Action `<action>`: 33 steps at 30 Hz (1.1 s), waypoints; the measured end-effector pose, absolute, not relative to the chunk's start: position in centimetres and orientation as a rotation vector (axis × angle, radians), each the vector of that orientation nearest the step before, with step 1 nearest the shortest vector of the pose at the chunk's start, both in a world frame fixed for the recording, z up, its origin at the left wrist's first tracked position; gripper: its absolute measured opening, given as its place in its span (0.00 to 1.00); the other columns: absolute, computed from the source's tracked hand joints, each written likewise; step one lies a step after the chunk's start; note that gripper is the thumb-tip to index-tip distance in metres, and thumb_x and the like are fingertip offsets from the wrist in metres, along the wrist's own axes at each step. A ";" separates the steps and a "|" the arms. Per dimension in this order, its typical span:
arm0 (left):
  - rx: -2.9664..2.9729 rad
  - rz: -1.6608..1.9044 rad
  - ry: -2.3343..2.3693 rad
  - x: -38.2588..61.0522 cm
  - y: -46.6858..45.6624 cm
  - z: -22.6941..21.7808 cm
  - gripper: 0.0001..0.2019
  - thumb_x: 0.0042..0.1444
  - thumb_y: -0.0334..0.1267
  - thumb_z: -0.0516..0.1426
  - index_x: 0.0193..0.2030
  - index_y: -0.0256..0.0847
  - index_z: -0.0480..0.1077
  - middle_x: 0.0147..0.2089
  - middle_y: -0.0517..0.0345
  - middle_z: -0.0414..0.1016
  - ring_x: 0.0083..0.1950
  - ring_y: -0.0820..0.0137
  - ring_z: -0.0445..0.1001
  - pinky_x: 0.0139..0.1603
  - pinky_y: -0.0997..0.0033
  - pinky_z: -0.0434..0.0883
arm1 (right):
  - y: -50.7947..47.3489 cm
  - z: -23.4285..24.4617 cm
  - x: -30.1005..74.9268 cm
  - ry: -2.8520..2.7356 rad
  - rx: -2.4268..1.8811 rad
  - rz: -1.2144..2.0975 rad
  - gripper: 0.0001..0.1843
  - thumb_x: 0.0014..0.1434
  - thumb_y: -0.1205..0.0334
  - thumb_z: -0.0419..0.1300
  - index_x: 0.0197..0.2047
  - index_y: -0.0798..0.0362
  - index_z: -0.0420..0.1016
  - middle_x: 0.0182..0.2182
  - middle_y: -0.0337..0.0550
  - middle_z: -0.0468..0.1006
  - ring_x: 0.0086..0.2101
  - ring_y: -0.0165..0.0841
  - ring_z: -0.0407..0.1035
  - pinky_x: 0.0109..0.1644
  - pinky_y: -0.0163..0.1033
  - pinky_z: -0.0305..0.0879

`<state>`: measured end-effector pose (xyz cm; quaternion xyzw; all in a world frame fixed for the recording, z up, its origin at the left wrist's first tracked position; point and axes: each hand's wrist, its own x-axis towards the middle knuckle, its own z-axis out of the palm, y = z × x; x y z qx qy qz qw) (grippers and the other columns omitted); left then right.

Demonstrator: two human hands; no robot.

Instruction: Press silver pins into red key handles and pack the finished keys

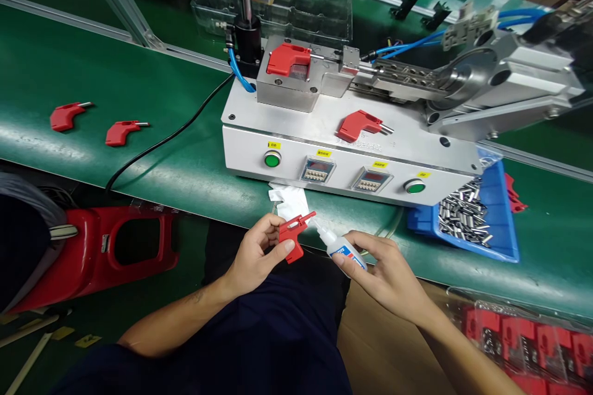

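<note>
Hands: left hand (256, 256) — pinching red part (291, 233) | right hand (388, 273) — gripping white bottle (344, 247), nozzle (323, 231) near part's tip (309, 217)

Wears a dark navy top (282, 345) and near-black trousers (225, 247); shows a bare left hand (259, 256), bare right hand (386, 268) and uncovered forearms (180, 315), the left faintly marked.

On the bottle (341, 244), the label (348, 253) partly reads "TITE".
</note>
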<state>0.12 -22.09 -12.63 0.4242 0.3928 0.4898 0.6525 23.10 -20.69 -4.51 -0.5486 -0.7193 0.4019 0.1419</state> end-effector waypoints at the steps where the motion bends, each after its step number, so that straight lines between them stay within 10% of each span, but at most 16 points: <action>1: 0.965 1.113 0.887 0.1 -22.1 -12.7 0.08 0.65 0.42 0.65 0.44 0.43 0.73 0.43 0.57 0.83 0.43 0.69 0.82 0.43 0.76 0.75 | -20.7 -4.6 23.1 -2.077 -1.582 1.158 0.23 0.71 0.45 0.55 0.30 0.51 0.72 0.24 0.39 0.73 0.26 0.31 0.63 0.30 0.36 0.58; 33: 0.978 1.106 0.896 0.0 -22.2 -12.9 0.08 0.64 0.42 0.65 0.45 0.43 0.73 0.43 0.58 0.83 0.43 0.69 0.82 0.42 0.76 0.76 | -20.8 -4.9 23.1 -2.055 -1.559 1.172 0.21 0.71 0.46 0.55 0.32 0.52 0.74 0.25 0.40 0.75 0.26 0.31 0.65 0.30 0.35 0.59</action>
